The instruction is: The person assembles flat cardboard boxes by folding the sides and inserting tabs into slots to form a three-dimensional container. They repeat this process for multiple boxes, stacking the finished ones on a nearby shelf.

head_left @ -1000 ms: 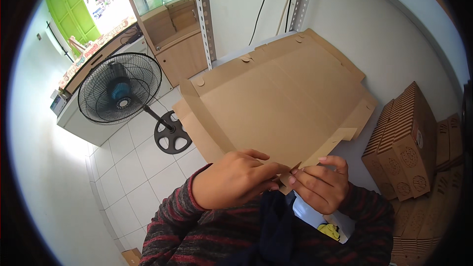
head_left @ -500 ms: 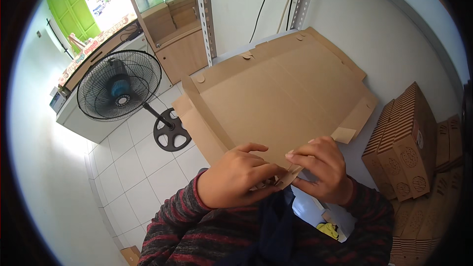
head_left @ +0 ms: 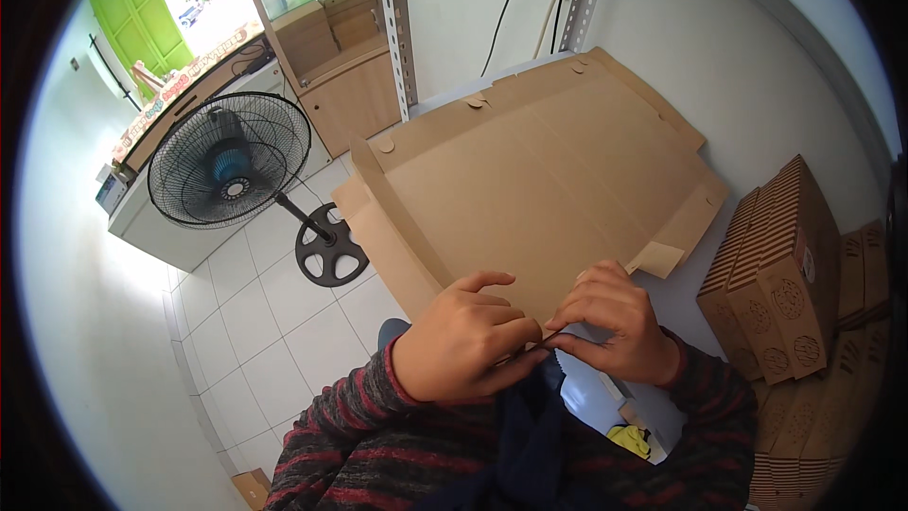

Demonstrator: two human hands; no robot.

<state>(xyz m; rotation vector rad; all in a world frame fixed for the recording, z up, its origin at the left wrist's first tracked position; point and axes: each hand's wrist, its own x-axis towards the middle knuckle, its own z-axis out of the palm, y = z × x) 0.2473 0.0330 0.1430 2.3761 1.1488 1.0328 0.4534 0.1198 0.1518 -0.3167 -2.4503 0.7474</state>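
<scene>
Flat brown corrugated cardboard box blank (head_left: 539, 199): it lay spread out in front of the person, its far end toward the white wall and its near edge right at the chest, side flaps partly raised.
Left hand (head_left: 463, 345): the grip was closed, fingers curled and pinching the blank's near edge.
Right hand (head_left: 610, 322): closed too, thumb and fingertips pressing the same edge just beside the left hand; the two hands nearly touched.
Small loose flap (head_left: 659, 257): it stuck up just beyond the right hand, at the blank's right near corner.
Step in hand, as I judged it: folding or creasing the near edge. It would go best with both hands pinching close to the score line and rolling the strip over evenly, thumbs pressing along the crease so it stayed straight.
Edges: the raised left flap (head_left: 402, 227) and the far rim were free; the near edge was hidden under the fingers.
Room on the left: white tiled floor (head_left: 236, 322) lay open, with a black standing fan (head_left: 230, 170) well apart from the blank.
Room on the right: stacked brown striped cardboard boxes (head_left: 780, 274) stood near the blank's right corner, so swinging it that way looked tight.
Room beyond: a grey perforated metal shelf upright (head_left: 397, 28) stood near the far edge.
</scene>
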